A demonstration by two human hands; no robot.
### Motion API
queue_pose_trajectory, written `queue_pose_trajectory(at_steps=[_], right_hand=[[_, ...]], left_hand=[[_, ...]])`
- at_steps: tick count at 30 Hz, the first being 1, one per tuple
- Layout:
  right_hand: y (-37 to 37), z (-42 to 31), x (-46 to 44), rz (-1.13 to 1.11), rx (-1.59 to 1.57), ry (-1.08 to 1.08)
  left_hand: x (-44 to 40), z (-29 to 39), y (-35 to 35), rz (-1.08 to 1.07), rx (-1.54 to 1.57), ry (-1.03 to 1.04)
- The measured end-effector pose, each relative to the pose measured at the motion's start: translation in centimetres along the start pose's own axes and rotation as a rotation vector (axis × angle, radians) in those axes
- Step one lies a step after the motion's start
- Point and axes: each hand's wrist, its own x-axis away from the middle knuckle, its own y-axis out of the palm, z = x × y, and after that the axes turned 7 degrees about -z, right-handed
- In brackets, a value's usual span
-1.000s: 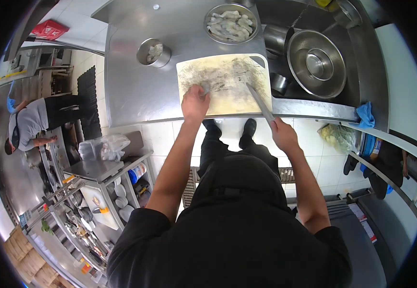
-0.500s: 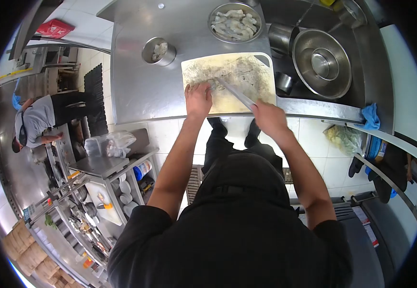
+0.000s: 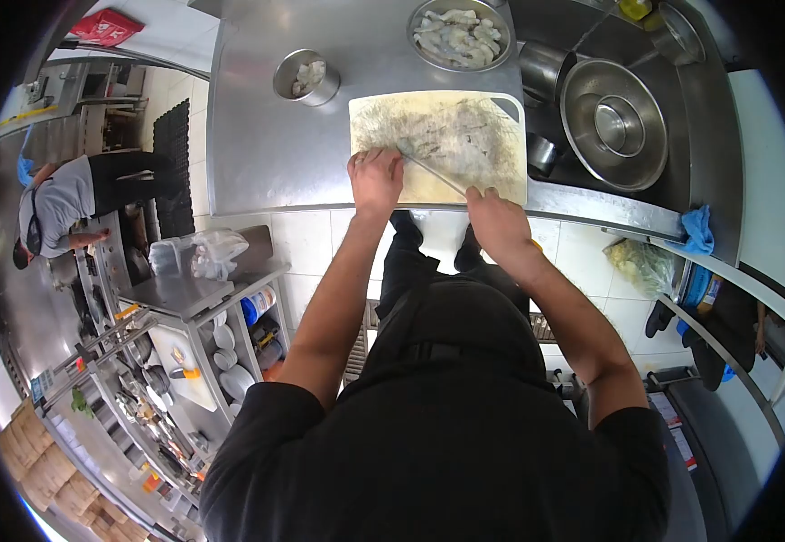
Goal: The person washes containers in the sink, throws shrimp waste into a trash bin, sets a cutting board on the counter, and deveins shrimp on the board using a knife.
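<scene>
My right hand [image 3: 499,226] is closed around the handle of a knife [image 3: 435,174]. The blade slants up and left across a worn cream cutting board [image 3: 492,185], its tip close to my left fingertips. On the board's left part, my left hand [image 3: 377,185] presses down with bent, closed fingers. A small greyish bit shows by those fingertips, too small and covered to name. Behind the board stands a steel bowl [image 3: 418,56] of pale raw pieces that look like peeled shrimp [image 3: 460,41]. A steel pot [image 3: 327,90] at the back left holds smaller pale pieces [image 3: 308,77].
To the right is a sink area with a large steel bowl [image 3: 648,149], a smaller bowl nested inside, and pots. A blue cloth [image 3: 697,230] hangs at the counter's right end. Another person [image 3: 63,203] works far left, near a shelved cart [image 3: 176,294].
The knife has turned so its blade looks thinner and lies lower, nearer the board. My right hand has rolled with it. The whole view has shifted slightly; my left hand stays at the board's left.
</scene>
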Motion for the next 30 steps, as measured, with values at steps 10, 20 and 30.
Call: queue_pose_trajectory(at_steps=[10, 20, 30], right_hand=[[3.0, -0.6, -4.1, 0.030, -0.065, -0.014], [2.2, 2.2, -0.2, -0.057, -0.147, 0.001], [2.3, -0.2, -5.8, -0.204, -0.600, 0.080]], left_hand=[[0.0, -0.5, -0.1, 0.004, -0.026, 0.034], [0.5, -0.8, -0.8, -0.031, 0.063, -0.099], [0.5, -1.7, -0.5, -0.106, 0.173, -0.247]])
